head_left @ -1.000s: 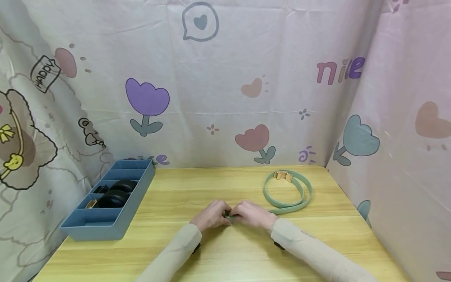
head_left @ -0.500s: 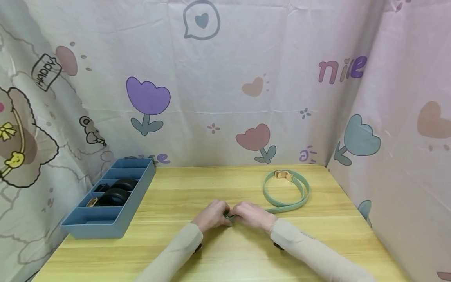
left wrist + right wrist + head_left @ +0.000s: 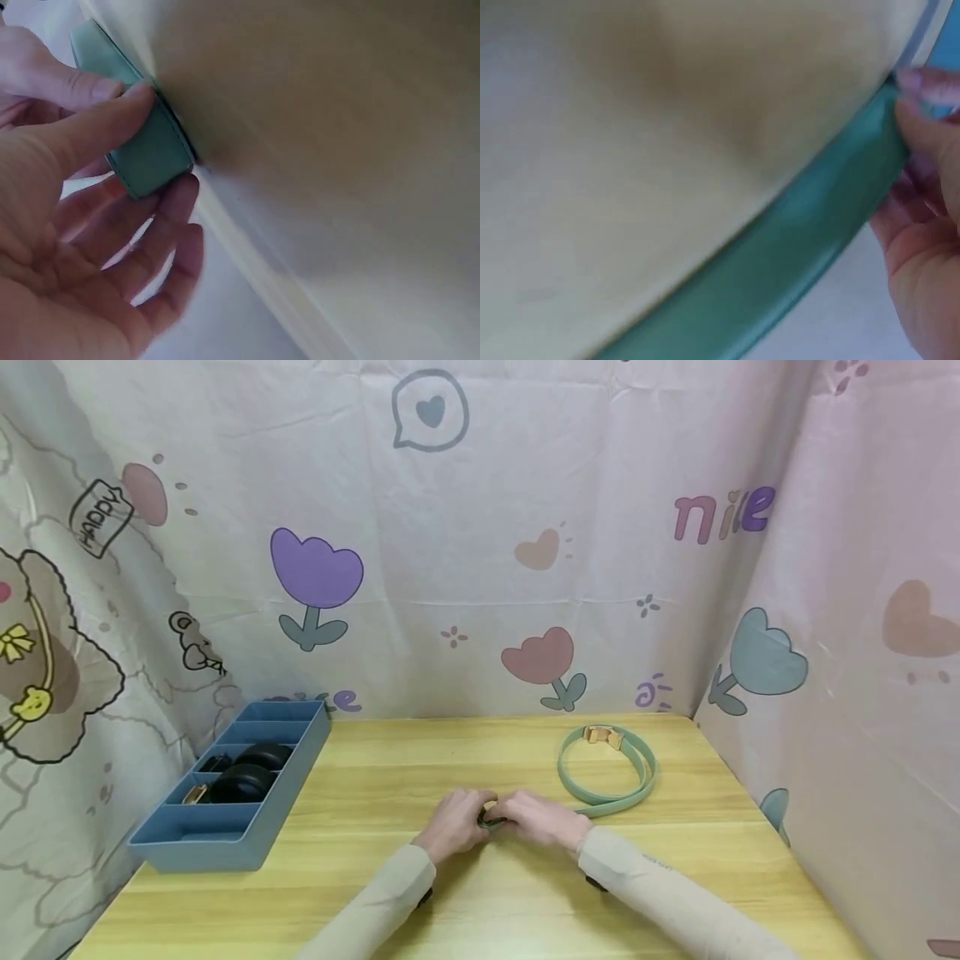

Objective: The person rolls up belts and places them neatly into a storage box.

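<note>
A light green belt [image 3: 649,775] lies on the table in a loose loop, its gold buckle [image 3: 600,735] at the far side. From that loop the strap runs left to both hands. My left hand [image 3: 454,823] pinches the bent end of the strap between thumb and fingers; the left wrist view shows the green band [image 3: 154,161] standing on edge there. Right beside it, my right hand [image 3: 542,819] pinches the same strap, which stretches away as a long band [image 3: 780,240] in the right wrist view. The fingers hide part of the bent end.
A blue divided tray [image 3: 288,789] stands at the table's left. Two black coiled belts [image 3: 243,783] sit in its middle compartments, one with a gold buckle [image 3: 195,793]. A patterned curtain [image 3: 442,677] hangs behind the wooden table [image 3: 405,752] and along both sides.
The belt loop has shrunk slightly, its right side drawn a little to the left. My left hand has shifted slightly right; both hands keep hold of the strap.
</note>
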Demonstrator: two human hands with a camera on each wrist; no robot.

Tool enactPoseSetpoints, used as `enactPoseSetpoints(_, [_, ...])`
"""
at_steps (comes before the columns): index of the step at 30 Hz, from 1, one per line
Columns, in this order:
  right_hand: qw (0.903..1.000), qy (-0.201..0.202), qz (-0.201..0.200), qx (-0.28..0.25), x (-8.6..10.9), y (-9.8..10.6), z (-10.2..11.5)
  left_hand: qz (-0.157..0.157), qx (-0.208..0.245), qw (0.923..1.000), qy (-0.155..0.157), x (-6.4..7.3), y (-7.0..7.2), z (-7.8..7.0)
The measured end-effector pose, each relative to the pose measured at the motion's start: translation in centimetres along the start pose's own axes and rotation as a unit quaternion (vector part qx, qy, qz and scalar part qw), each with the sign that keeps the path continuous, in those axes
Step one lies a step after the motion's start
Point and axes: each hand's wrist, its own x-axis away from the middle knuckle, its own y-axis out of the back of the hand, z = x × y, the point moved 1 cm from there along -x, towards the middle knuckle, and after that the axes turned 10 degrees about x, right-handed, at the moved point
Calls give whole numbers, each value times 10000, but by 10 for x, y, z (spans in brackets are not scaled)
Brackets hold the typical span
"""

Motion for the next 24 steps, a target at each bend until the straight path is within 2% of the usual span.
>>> enactPoseSetpoints(5, [9995, 23, 165, 286, -1, 3, -1, 344, 449, 9983, -128, 0, 0, 2])
enactPoseSetpoints(9, [9978, -277, 297, 525, -4, 5, 6, 355, 608, 9975, 4, 0, 3, 4])
enactPoseSetpoints(12, [9983, -365, 221, 396, -4, 5, 7, 280, 583, 9977, 176, 0, 5, 4])
enactPoseSetpoints(14, [9994, -252, 150, 200, -1, 4, 4, 346, 542, 9976, 243, -1, 5, 3])
enactPoseSetpoints(18, [9997, -149, 197, -59, 4, 5, -2, 594, 598, 9964, 49, -2, 6, 3])
enactPoseSetpoints(21, [9992, -279, 298, 11, 5, 6, -3, 739, 568, 9955, -147, -3, 6, 3])
enactPoseSetpoints(24, [9988, -371, 298, 139, 2, 5, 0, 757, 446, 9960, -148, -3, 6, 4])
